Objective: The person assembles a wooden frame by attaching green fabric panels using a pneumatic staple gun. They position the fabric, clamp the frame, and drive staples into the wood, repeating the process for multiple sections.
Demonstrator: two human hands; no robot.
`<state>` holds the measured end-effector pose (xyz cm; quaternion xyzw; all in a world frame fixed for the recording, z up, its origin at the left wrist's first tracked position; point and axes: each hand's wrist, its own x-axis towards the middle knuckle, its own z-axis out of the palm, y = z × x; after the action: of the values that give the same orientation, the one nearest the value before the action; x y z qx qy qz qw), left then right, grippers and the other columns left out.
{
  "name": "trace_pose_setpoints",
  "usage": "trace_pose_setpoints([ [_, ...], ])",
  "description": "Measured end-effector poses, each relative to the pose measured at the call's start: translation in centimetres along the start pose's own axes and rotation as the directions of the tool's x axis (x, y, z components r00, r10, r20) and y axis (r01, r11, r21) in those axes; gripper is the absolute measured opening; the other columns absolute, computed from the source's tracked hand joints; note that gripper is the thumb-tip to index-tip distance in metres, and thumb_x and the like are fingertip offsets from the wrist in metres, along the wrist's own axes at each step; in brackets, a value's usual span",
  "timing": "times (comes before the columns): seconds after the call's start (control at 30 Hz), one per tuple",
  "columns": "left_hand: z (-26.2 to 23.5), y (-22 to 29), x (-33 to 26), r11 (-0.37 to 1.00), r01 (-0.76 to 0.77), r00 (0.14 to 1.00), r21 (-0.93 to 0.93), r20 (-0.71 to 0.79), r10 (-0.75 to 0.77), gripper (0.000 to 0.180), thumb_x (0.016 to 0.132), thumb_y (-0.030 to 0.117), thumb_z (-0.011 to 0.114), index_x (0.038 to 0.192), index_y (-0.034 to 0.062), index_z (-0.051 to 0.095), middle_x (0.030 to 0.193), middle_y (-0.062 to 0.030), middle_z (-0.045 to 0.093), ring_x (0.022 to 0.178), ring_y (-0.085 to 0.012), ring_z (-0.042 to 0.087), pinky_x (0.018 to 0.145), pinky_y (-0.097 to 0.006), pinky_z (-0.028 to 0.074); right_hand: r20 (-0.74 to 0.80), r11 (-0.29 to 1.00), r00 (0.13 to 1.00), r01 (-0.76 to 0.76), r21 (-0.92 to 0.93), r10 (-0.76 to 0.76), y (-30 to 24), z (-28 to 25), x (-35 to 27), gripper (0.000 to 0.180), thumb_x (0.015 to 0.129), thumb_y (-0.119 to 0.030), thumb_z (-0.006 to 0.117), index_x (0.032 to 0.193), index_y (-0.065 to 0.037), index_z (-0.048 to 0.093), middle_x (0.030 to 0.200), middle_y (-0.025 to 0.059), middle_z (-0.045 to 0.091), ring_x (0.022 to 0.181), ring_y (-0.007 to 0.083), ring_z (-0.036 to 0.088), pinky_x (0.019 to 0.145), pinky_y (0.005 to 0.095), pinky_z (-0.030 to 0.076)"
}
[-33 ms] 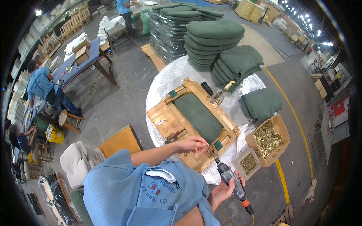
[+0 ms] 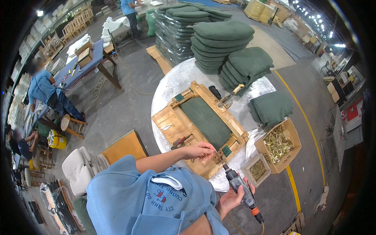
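Observation:
My right hand (image 2: 233,200) is wrapped round a grey and black power screwdriver (image 2: 236,183) with an orange ring near its hose end. Its long thin bit points up toward the fingers of my left hand (image 2: 199,150). Those fingers are pinched together at the bit's tip; whatever small thing they hold is too small to name. Just beyond lies a wooden jig (image 2: 231,117) with a dark green padded panel (image 2: 206,122) inside it. Another tool with a red and black handle (image 2: 181,141) rests on the jig's near left board.
A cardboard box of brass-coloured fittings (image 2: 279,144) and a smaller tray of screws (image 2: 257,169) stand at the right. Green cushions (image 2: 221,45) are stacked behind the jig on the plastic-covered round table (image 2: 162,98). A metal clamp (image 2: 225,102) sits on the jig's far side. Co-workers are at left.

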<state>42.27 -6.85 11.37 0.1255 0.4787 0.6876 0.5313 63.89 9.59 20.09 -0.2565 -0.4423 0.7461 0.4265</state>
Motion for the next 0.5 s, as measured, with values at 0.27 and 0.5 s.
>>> trace_pose_setpoints([
  [0.27,0.1,1.1,-0.5,0.930,-0.113,0.994,0.350,0.052,0.101,0.030,0.110,0.031,0.058,0.124,0.0078,0.071,0.078,0.0045,0.056,0.072,-0.0046,0.052,0.062,-0.024,0.043,-0.003,1.000,1.000,-0.023,-0.003,0.023,-0.3,0.3,0.0,0.056,0.093,-0.009,0.061,0.145,-0.014,0.041,0.138,0.0218,0.056,0.125,0.0445,0.061,0.100,0.0568,0.057],
  [0.5,-1.8,1.6,-0.6,0.718,-0.152,0.988,0.679,0.087,0.127,0.030,0.106,0.029,0.065,0.117,0.0024,0.073,0.099,-0.0051,0.076,0.093,-0.0122,0.068,0.081,-0.030,0.054,-0.021,0.998,0.998,-0.062,-0.033,0.061,-0.8,1.2,0.2,0.058,0.087,-0.010,0.064,0.139,-0.009,0.039,0.130,0.0248,0.057,0.120,0.0513,0.062,0.104,0.0613,0.053],
])
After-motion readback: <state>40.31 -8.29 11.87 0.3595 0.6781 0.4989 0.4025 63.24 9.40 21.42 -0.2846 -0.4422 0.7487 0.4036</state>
